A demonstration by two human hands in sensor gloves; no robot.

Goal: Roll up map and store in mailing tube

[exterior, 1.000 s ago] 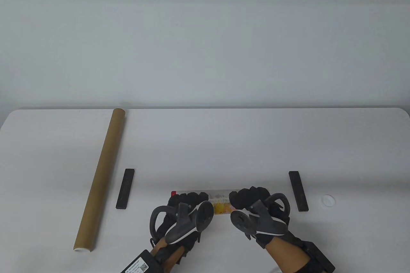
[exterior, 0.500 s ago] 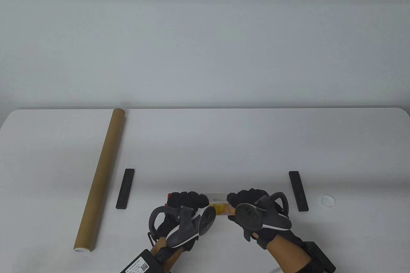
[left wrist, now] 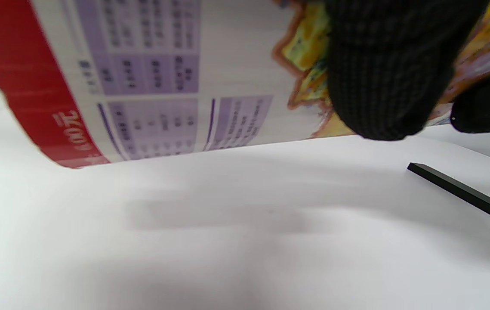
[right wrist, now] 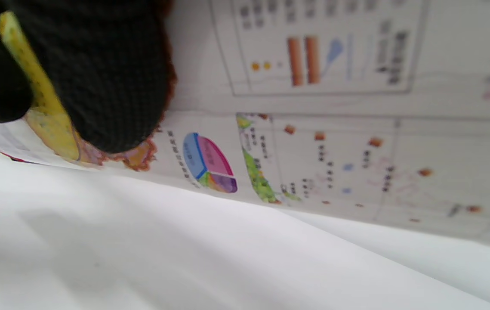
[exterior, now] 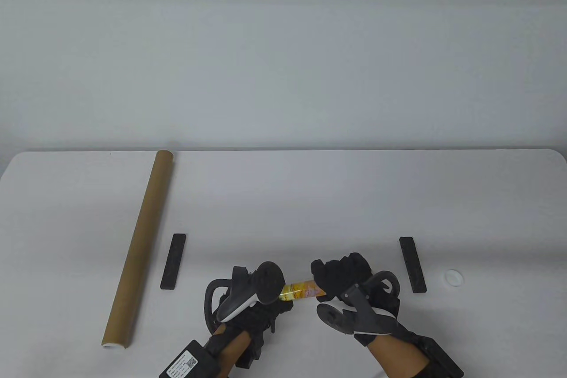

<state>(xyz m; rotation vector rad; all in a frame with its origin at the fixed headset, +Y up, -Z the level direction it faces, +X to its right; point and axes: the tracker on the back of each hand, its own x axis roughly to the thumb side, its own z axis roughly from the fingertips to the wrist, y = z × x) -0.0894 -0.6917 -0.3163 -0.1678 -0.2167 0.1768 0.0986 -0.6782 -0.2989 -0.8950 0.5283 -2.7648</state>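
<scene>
Table view, with both wrist views. The rolled, colour-printed paper map [exterior: 300, 291] lies crosswise at the near centre of the white tabletop [exterior: 310, 200], held at both ends. The left hand [exterior: 248, 302], in a black sensor glove, grips the roll's left portion; in the left wrist view a gloved fingertip [left wrist: 382, 73] presses on the printed sheet beside purple tables and a red margin strip, and the roll appears raised just above the tabletop. The right hand [exterior: 350, 285] grips the right portion, fingers curled over the top; in the right wrist view a fingertip [right wrist: 103, 73] bears on the paper next to a pie chart (only a short yellow stretch of the roll shows between the two hands from above).

The long brown cardboard mailing tube [exterior: 139, 247] lies well apart at the left, running from the near edge toward the far edge, its white end cap nearest. Two flat black rectangular bars rest on the tabletop: one [exterior: 173, 262] just right of the tube, the other [exterior: 413, 264] right of the right hand. A small round white disc [exterior: 454, 277] lies farther right.
</scene>
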